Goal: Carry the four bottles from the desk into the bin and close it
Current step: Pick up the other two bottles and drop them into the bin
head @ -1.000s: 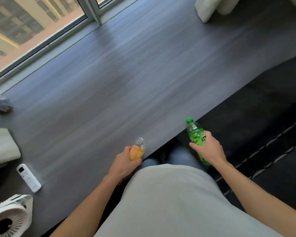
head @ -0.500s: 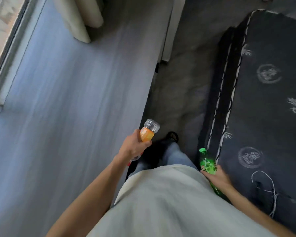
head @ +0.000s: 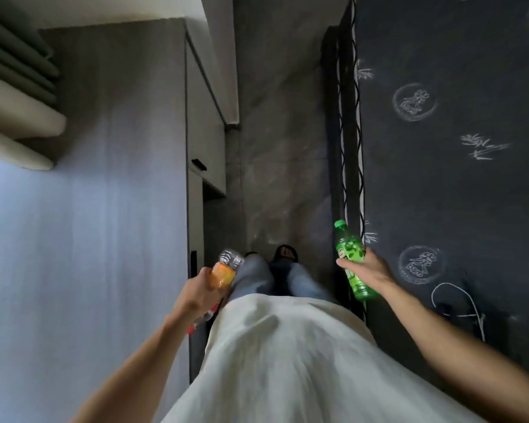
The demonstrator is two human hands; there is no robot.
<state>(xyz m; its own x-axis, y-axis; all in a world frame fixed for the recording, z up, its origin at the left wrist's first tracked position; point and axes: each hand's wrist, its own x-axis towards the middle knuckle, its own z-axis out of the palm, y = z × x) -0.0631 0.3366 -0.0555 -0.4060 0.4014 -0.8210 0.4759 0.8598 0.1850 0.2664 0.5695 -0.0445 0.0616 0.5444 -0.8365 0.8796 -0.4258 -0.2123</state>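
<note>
Head view, looking straight down your body. Your left hand [head: 196,293], lower centre-left of the frame, is wrapped around an orange-labelled clear bottle [head: 223,271]. The bottle is tilted, its clear end pointing up and right toward your knee; a red bit shows below your wrist, too blurred to identify.

Your right hand [head: 368,270], centre-right, is clamped on a green bottle [head: 350,259] at mid-body. Green cap points toward the top of the frame, the base toward the bottom, and the bottle leans slightly. Thumb lies across the label; the fingers curl round the far side.

The two hands are well apart, one on each side of your legs, one bottle in each. Only these two bottles are in view. The bin is not visible in this view.

Desk surface [head: 83,239], grey wood grain, fills the left half of the frame; your left forearm hangs over its right edge. A dark fabric with white printed motifs [head: 440,148] fills the right side, just beside the green bottle. Grey floor [head: 275,148] runs up the centre between them. Pale curtain folds [head: 16,117] sit at upper left. Your light shirt [head: 287,361] covers the bottom centre.
</note>
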